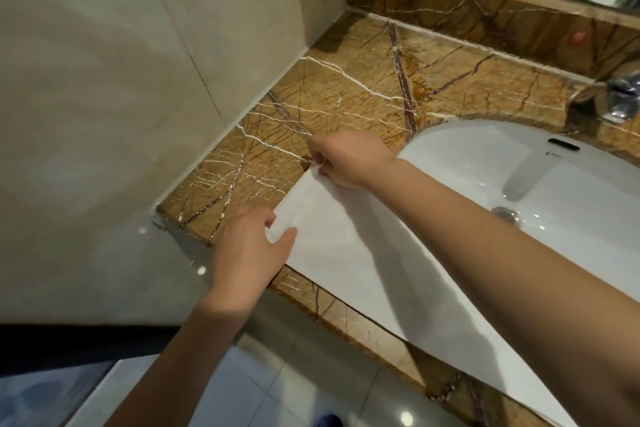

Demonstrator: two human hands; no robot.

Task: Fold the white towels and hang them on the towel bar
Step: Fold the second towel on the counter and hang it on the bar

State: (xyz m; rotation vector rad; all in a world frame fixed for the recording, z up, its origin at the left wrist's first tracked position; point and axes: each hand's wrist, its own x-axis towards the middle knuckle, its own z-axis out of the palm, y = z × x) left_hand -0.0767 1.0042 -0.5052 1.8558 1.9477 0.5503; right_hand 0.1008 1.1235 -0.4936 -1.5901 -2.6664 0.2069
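Towel (363, 253) lies along the counter's (346, 90) front edge, its far side over the sink (485, 156) rim. My left hand (242, 253) pinches the near corner, thumb on top. My right hand (349, 160) pinches the far corner, fingers curled. Risks, I judge: an uneven pull skews the fold, and slack slips into the basin or off the edge.

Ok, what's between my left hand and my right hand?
The short edge of the towel, seen in the head view: it runs from the left hand to the right hand, each pinching a corner, over the marble counter.
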